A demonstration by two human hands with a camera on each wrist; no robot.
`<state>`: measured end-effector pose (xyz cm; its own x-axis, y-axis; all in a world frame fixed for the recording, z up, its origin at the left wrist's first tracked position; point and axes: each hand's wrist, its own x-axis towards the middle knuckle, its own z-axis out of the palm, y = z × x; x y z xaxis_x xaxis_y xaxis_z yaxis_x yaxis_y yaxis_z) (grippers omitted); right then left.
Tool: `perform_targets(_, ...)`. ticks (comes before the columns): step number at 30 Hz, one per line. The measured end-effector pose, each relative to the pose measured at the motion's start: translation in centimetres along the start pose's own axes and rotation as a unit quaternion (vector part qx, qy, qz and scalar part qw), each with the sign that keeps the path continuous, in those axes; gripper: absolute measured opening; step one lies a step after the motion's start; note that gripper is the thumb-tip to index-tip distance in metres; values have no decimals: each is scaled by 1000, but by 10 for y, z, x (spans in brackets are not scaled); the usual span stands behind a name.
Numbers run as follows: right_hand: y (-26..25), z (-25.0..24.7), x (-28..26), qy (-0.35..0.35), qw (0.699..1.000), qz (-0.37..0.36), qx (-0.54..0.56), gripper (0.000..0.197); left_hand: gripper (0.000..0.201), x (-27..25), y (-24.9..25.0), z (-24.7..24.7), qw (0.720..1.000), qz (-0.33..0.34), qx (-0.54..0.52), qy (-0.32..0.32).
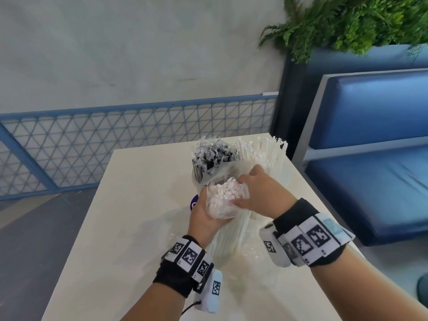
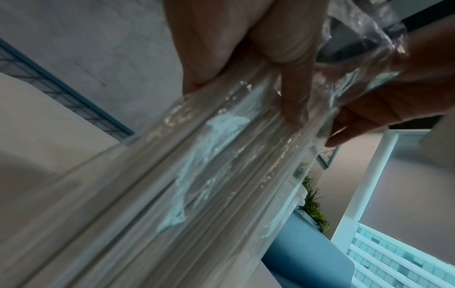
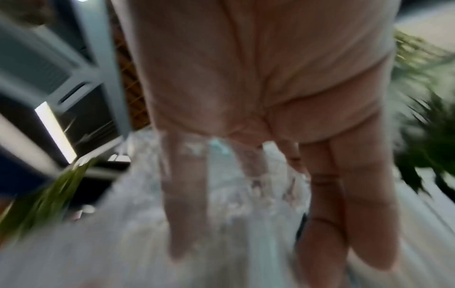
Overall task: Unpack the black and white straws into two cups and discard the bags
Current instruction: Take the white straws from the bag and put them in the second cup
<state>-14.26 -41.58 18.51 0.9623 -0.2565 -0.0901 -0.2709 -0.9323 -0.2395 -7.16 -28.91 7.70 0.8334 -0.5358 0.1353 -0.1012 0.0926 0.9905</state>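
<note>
Hands both on it, your left hand [image 1: 203, 214] gripping the clear plastic bag of white paper-wrapped straws [image 1: 225, 200], your right hand [image 1: 257, 188] pinching its mouth.

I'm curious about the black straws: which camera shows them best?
The head view: the black straws stand upright in a cup at the table's far end, behind the bag of white straws. Neither wrist view shows them; both are filled by fingers and clear plastic.

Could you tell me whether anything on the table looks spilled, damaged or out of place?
Nothing looks spilled. Both hands, left hand and right hand, grip a clear bag of white straws above the table; black straws already stand upright behind it.
</note>
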Motion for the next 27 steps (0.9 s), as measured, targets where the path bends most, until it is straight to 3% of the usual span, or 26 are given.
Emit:
perform_targets(3, 8, 1, 0, -35, 997, -20, 72, 57, 77, 1, -1, -3, 1000, 10, 4, -9)
perform_targets(9, 22, 16, 4, 23, 982, -2, 189, 30, 68, 1, -3, -8, 1000, 7, -8, -8)
perform_targets(12, 21, 16, 4, 22, 989, -46, 138, 39, 68, 1, -3, -9, 1000, 5, -19, -4)
perform_targets(16, 21, 30, 8, 100, 972, -109, 184, 55, 70, 4, -3, -12, 999, 4, -33, -13)
perform_targets(21, 22, 49, 15, 68, 941, -81, 320, 58, 71, 6, -1, -17, 999, -4, -37, -34)
perform_targets(27, 15, 65, 24, 143, 912, -107, 370, 53, 70, 7, -2, -17, 999, -17, -38, -13)
